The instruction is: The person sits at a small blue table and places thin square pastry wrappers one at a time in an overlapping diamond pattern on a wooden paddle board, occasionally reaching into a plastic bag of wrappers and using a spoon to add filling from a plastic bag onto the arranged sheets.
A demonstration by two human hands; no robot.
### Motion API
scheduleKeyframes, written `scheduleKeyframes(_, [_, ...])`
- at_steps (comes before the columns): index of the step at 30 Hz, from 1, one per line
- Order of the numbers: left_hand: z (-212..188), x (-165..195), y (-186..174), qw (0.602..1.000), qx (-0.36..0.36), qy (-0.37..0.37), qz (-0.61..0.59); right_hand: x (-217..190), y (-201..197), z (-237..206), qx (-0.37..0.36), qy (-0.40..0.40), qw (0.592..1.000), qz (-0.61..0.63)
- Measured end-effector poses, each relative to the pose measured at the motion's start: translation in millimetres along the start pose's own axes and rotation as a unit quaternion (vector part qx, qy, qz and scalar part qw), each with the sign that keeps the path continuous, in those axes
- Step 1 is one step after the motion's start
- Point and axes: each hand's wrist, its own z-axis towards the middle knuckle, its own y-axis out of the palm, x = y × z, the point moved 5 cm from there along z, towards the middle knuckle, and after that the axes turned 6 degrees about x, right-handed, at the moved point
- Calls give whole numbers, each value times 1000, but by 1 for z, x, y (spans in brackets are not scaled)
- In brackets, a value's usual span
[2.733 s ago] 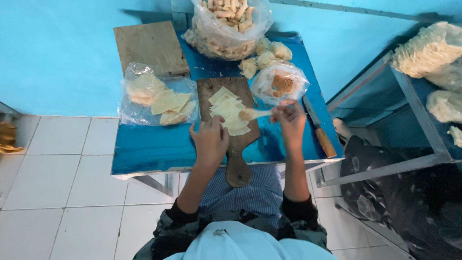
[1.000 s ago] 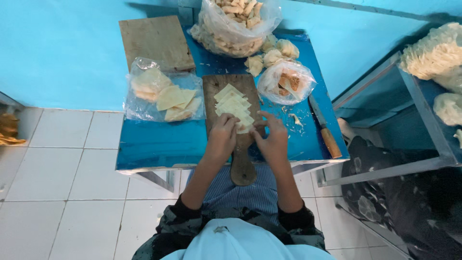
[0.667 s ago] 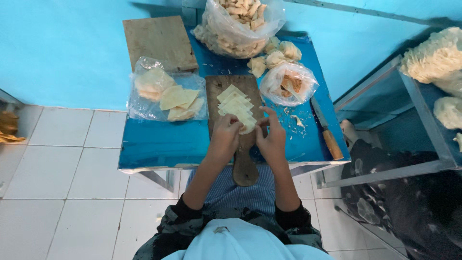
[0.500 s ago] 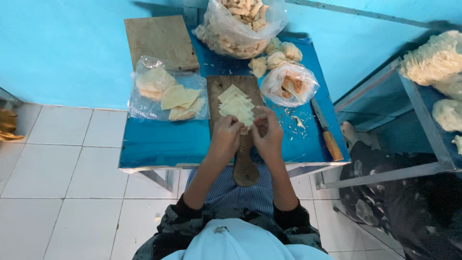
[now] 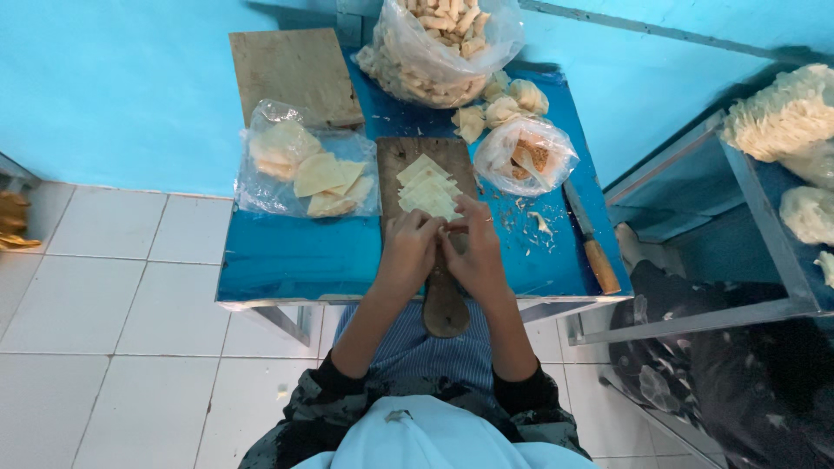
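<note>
Both hands meet at the middle of the frame over the near end of a paddle-shaped wooden board (image 5: pixel 427 165). The left hand (image 5: pixel 408 252) and right hand (image 5: pixel 473 252) are curled together, fingertips touching, around one small pale dough piece (image 5: pixel 445 227); most of it is hidden, so its shape cannot be told. Whether each hand is truly clamped on it or only pinching an edge cannot be told.

Just above the hands, on the board, lies a fanned stack of square wrappers (image 5: pixel 427 189); about four or five edges show, but the exact count is unclear. Judging by this stack, a good share of wrapping is left.

As for finished work, a cluster of about four folded dumplings (image 5: pixel 504 104) sits at upper centre, beside one large bag of fried pieces (image 5: pixel 439 48). One small open bag with brownish filling (image 5: pixel 526 156) lies right of the board. One flat bag of larger, rounder wrappers (image 5: pixel 308 169) lies to the left, below a second, bare board (image 5: pixel 295 74) at upper left.

One knife (image 5: pixel 592 239) with a wooden handle lies at the right edge of the blue table (image 5: pixel 287 256), with dough scraps (image 5: pixel 530 221) scattered between it and the board. At far right, a metal rack (image 5: pixel 764 208) holds at least three pale bundles (image 5: pixel 786 108).
</note>
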Motion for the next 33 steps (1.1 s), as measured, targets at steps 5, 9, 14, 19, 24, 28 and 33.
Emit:
scheduleKeyframes(5, [-1,-4,3,1000,-6,-11,15,2,-9,1,-26,24,999,-25])
scheduleKeyframes(9, [1,-3,-1,1000,-5,-12,7,6,-14,3,-69,-21,996,-51])
scheduleKeyframes(14, [6,-1,-11,999,-53,10,10,21,-8,6,-80,21,997,-4])
scheduleKeyframes(19, [11,-3,-14,997,-63,46,12,31,-6,10,-56,79,994,48])
scheduleKeyframes(24, [12,-11,-3,998,-50,25,26,28,-9,10,-75,34,995,57])
scheduleKeyframes(28, [15,-15,-2,999,-37,37,-1,30,-4,13,-97,27,993,61])
scheduleKeyframes(33, [24,-26,6,997,-64,39,10,37,2,27,-120,54,987,97])
